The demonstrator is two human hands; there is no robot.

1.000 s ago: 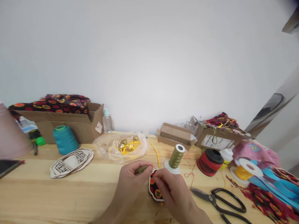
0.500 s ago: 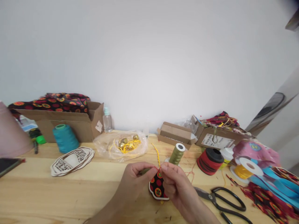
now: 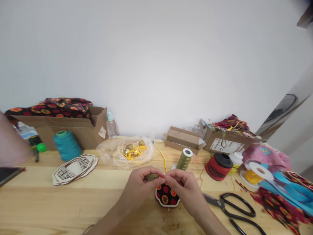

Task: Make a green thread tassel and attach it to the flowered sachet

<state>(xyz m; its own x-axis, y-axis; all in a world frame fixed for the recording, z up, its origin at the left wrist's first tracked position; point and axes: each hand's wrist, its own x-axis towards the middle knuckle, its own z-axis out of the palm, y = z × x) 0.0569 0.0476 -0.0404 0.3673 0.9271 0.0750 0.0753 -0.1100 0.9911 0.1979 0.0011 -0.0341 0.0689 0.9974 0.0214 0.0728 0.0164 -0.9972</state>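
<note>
My left hand (image 3: 140,186) is closed around a bundle of olive thread (image 3: 151,177), most of it covered by the fingers. Fingertips of my right hand (image 3: 187,187) pinch at a red thread (image 3: 161,176) beside the bundle, and both hands meet there. Beneath them on the table lies a pale-edged ornament (image 3: 167,195) covered in black fabric with red and orange circles. A yellow cord (image 3: 164,159) runs from behind the hands toward the wall. Just past my right hand an olive thread spool (image 3: 184,160) stands upright.
Black-handled scissors (image 3: 225,205) lie right of my right hand. Behind them are a red thread spool (image 3: 218,168) and a yellow cord reel (image 3: 254,174). On the left are cut-out plaques (image 3: 73,169), a teal thread cone (image 3: 67,146) and a plastic bag (image 3: 104,148) with bells.
My right hand has shifted slightly right and turned, its fingertips now beside the left thumb. More of the ornament shows below the hands. The whole view has shifted a little.
</note>
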